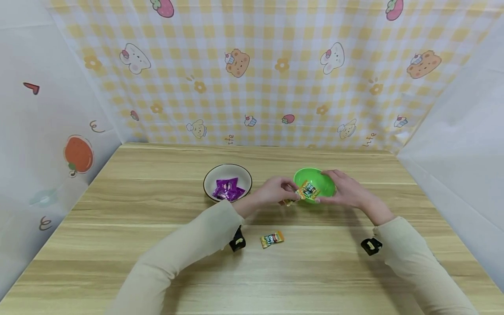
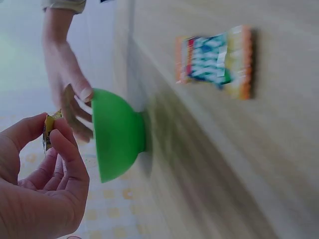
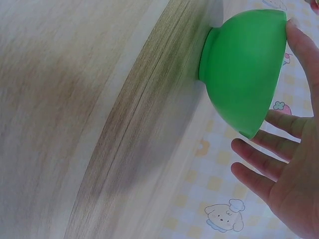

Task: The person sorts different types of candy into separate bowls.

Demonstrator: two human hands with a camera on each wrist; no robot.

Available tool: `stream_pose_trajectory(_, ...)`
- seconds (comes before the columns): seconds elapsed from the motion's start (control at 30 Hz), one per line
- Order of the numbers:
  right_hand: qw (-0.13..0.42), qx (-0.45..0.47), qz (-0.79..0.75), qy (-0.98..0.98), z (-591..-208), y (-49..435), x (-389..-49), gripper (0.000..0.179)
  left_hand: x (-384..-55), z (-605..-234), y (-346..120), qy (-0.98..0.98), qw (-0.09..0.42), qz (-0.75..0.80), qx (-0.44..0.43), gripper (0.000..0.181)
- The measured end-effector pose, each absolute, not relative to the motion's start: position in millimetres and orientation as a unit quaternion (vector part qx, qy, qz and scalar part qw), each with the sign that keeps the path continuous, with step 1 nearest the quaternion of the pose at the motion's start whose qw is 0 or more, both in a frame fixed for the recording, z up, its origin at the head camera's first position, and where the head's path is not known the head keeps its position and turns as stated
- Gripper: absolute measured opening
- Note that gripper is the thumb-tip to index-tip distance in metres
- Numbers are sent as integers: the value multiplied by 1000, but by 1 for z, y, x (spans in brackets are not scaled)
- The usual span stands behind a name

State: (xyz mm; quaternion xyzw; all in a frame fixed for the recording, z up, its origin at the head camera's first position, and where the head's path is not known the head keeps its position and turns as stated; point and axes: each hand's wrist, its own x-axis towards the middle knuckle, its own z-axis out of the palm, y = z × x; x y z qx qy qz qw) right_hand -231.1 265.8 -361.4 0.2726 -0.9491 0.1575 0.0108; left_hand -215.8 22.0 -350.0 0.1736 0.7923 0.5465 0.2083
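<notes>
My left hand point(image 1: 278, 190) pinches a small yellow candy packet point(image 2: 48, 132) between thumb and fingertips, beside the near left rim of the green bowl point(image 2: 117, 137). Around that bowl's right side is my right hand point(image 1: 348, 189), its thumb at the near rim and its fingers toward the far rim. Inside the bowl a yellow and green candy packet point(image 1: 309, 190) shows. Another such candy packet point(image 1: 272, 239) lies flat on the table, nearer to me than the bowl.
A white bowl point(image 1: 209, 175) with a dark rim stands left of the green one and holds several purple packets point(image 1: 227, 189). The wooden table point(image 1: 157, 210) ends at a yellow checked cloth point(image 1: 256, 96) behind and pale side walls.
</notes>
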Motion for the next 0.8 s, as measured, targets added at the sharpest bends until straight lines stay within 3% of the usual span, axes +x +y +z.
stream_pose_trajectory(0.67, 3, 273, 161, -948, -359, 266, -231, 88, -249, -344, 60, 822, 147, 537, 117, 15)
stream_pose_trajectory(0.8, 7, 275, 162, -948, -360, 265, -231, 87, -249, -345, 66, 801, 148, 570, 105, 22)
